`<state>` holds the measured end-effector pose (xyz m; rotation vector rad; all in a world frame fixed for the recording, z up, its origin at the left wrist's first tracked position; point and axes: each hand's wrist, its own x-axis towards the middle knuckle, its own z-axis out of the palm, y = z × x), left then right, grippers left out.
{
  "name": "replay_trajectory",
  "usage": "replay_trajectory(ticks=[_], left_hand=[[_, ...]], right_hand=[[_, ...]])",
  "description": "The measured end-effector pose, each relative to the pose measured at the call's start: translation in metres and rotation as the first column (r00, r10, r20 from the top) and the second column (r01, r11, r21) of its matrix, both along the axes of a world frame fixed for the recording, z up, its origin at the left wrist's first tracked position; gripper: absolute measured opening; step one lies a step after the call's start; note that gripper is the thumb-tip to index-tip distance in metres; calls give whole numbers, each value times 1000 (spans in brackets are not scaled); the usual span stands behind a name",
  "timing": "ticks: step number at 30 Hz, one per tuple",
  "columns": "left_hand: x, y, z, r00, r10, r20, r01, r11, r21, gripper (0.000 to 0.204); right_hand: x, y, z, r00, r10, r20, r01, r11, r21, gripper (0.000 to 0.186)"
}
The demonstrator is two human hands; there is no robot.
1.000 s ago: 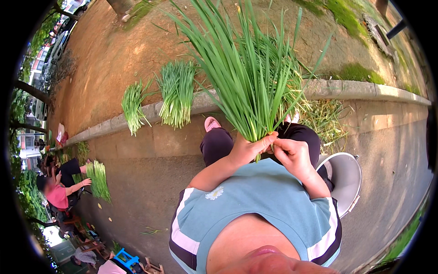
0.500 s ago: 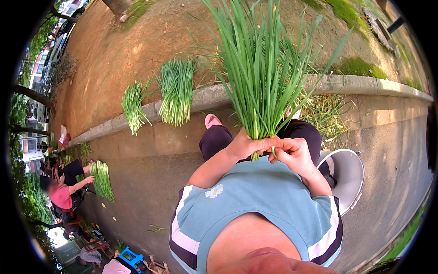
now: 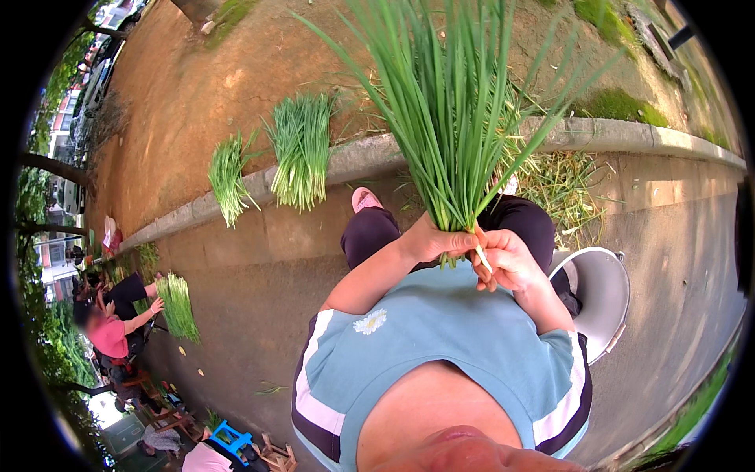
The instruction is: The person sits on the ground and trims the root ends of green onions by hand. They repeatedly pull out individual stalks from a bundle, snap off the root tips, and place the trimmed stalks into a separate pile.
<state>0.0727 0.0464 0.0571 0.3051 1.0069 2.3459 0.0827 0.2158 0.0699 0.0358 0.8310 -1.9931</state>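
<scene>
In front of my lap my left hand [image 3: 439,239] is closed round the lower ends of a bunch of garlic chives [image 3: 444,134]. The long green leaves fan out upward past the kerb, and the short cut ends poke out below the fist. My right hand [image 3: 507,258] is right beside it, its fingers pinching the pale base of one chive stalk [image 3: 481,256] at the bunch's right side. Where that stalk runs into the bunch is partly hidden by the fingers.
Two chive piles [image 3: 300,149] [image 3: 230,179] lie along the kerb [image 3: 362,161]. Loose trimmings [image 3: 562,193] are heaped to the right, near a grey bucket [image 3: 602,299]. At far left a person in pink [image 3: 108,334] reaches toward another chive bundle [image 3: 179,308]. A blue stool [image 3: 228,442] stands lower left.
The bunch has tilted and its leaves spread wider to the left. My right hand has turned more open toward me, and a pale stalk base now shows between its fingers.
</scene>
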Motion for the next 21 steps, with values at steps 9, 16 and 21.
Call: replay_trajectory(ticks=[9,16,21], left_hand=[[-6,-3,1,996,34,82,-31,999,-45,17],[-6,5,-10,969,-184,163,155,973,171,23],[-8,15,-14,955,-264,133,216,931,293,24]], right_hand=[[-8,14,1,973,-56,-222,59,998,6,23],[-15,20,-8,968,32,-249,-48,997,-59,17],[-11,21,-18,976,-3,-217,-39,981,-190,16]])
